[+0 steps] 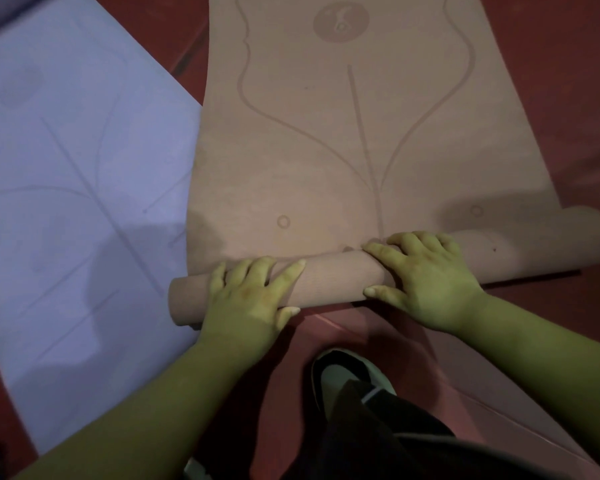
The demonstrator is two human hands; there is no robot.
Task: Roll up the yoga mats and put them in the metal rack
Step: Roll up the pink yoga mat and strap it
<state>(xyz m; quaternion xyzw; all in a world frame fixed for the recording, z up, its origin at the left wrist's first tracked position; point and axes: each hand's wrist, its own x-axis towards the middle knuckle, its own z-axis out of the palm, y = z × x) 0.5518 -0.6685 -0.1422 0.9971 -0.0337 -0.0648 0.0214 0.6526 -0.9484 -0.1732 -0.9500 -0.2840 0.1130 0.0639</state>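
Left hand [252, 299] and right hand [430, 278] spread flat, gripping nothing, pressing on rolled near end of pink mat [333, 278]; remainder unrolled on floor [551, 64]. Purple mat [66, 185] flat alongside.

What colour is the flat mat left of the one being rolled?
The flat mat is lavender with faint line markings; head view.

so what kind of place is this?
Probably a yoga or fitness studio: a pink mat, part rolled under the left hand and right hand, and a purple mat beside it, both printed with alignment lines, on a red floor.
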